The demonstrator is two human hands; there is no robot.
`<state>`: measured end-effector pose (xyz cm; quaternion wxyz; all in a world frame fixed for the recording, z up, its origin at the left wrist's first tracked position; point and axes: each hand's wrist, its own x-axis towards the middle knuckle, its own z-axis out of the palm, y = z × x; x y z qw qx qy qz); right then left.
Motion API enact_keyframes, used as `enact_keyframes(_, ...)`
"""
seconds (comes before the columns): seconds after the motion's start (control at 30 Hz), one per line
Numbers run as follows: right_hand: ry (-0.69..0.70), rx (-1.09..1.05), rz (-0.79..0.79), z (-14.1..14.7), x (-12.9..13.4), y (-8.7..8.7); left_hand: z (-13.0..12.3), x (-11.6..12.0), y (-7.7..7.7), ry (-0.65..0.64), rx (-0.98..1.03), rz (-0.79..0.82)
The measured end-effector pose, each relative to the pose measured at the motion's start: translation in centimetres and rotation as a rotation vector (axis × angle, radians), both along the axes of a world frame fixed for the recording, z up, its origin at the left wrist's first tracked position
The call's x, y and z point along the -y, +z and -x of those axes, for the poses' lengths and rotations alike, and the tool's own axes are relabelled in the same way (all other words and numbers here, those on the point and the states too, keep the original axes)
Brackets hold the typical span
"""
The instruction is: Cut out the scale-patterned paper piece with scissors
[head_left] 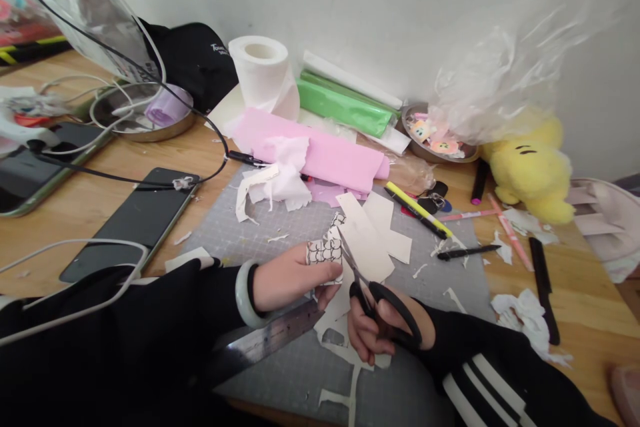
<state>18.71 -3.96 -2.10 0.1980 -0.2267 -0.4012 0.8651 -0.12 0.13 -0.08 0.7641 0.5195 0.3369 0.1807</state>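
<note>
Beyond scissors (pixel 369 293), black cloth (pixel 193 67), blurred lettering (pixel 219 49)

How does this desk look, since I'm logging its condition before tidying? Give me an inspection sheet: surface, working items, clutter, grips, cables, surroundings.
Surface: gray cutting mat on a wooden table; paper scraps on both.
Working items: patterned paper piece, scissors with blades beside it.
Clutter: pink folded sheet, paper roll, yellow marker, black pen, dark phone.
Grips: left grip holds the paper piece; right grip holds the scissors.
Cables: white cable crosses the left sleeve; black cable loops over the phone's far end.
Surroundings: pale wall, clear plastic bag, yellow plush toy; other people: nothing seen.
</note>
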Motion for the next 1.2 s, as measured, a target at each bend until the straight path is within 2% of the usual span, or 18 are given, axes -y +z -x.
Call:
enact_keyframes(0.47,-0.022,0.045,0.011,0.15,0.10,-0.05,-0.14,0.09,-0.12,-0.062,0.027,-0.019)
enact_keyframes(0.87,-0.037,0.107,-0.010,0.25,0.00,0.34,-0.09,-0.07,-0.44,0.025,0.014,-0.047)
enact_keyframes(1.03,-0.040,-0.029,-0.053,-0.07,0.04,0.08,0.00,-0.12,-0.46,0.001,0.032,-0.061)
enact_keyframes(1.2,-0.006,-0.134,0.000,-0.33,-0.01,-0.24,0.17,-0.26,-0.45,-0.018,0.013,-0.100)
